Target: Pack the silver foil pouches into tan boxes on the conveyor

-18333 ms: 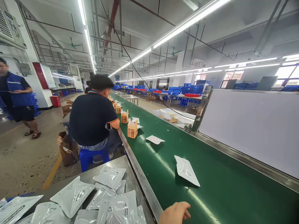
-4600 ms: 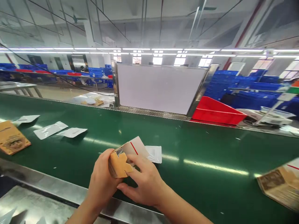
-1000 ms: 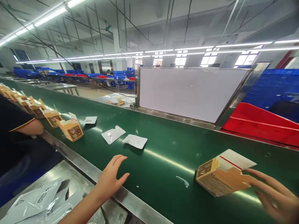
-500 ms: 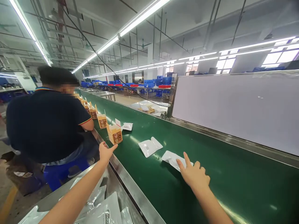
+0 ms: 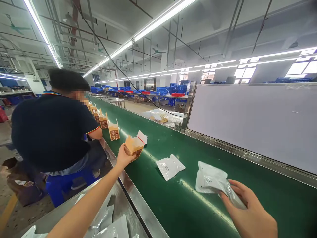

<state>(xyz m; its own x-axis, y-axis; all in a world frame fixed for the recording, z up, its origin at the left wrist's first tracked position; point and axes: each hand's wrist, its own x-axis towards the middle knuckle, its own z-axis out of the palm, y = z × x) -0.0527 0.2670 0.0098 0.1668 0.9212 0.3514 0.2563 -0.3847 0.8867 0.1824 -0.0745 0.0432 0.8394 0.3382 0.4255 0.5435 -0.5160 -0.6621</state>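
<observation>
My left hand (image 5: 123, 158) reaches out over the green conveyor belt (image 5: 188, 205) and grips a small orange carton (image 5: 134, 146) with its white flap open. My right hand (image 5: 250, 215) holds a silver foil pouch (image 5: 210, 180) by one end, lifted a little off the belt. A second silver pouch (image 5: 169, 167) lies flat on the belt between my two hands.
A person in a dark shirt (image 5: 53, 132) sits on a blue stool at the left, beside the belt. More orange cartons (image 5: 113, 131) stand in a row along the belt's near edge. Silver pouches (image 5: 109, 228) lie on the steel side table. A white panel (image 5: 250, 122) lines the belt's far side.
My left hand has closed on the nearest orange carton and lifted it. My right hand has picked up the pouch it was touching. The view has shifted slightly.
</observation>
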